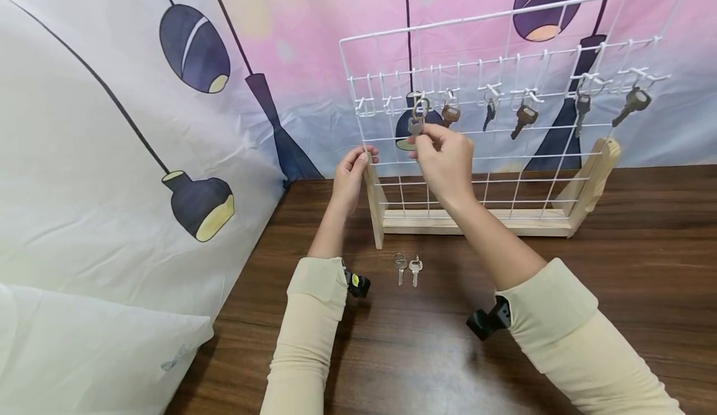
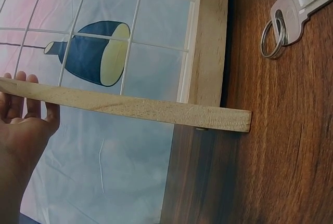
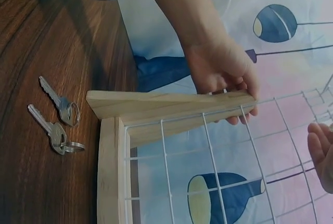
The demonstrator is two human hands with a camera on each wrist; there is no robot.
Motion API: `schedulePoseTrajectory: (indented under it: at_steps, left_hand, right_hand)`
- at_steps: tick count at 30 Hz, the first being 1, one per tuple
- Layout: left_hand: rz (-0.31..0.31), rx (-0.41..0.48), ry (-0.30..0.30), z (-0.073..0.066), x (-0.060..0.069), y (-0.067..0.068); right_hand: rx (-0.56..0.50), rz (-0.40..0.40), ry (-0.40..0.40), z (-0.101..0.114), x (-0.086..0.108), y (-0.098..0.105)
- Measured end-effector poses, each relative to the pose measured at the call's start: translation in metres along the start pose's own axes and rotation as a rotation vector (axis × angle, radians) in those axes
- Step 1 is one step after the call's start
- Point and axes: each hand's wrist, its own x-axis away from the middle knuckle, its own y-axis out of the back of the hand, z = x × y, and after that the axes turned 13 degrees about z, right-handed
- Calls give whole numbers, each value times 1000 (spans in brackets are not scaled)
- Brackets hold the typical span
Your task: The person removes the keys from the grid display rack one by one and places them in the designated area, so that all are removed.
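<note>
Nearest are the pale sleeves (image 1: 302,340), reaching over the desk (image 1: 426,359). On it, in front of the white wire rack (image 1: 512,12), two loose keys (image 1: 401,272) lie side by side, apparently left to hang. The left hand (image 1: 348,178) grips the wooden upright (image 1: 374,206), fingers curled round it. The right hand (image 1: 448,160) pinches a ringed key (image 1: 415,127) before the grid; whether its ring is on a hook, I cannot tell. Farther along, five hung keys (image 1: 450,115) suggest the hanging is over half done.
</note>
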Motion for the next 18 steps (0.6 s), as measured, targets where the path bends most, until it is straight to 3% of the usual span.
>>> schedulePoseTrajectory:
  at_steps: [6,18]
  left_hand:
    - [5,0,9,0,1,1]
    - [7,13,2,1,1,0]
  right_hand:
    - [-109,24,39,3,5,0]
    - [-75,-12,85,8,12,13]
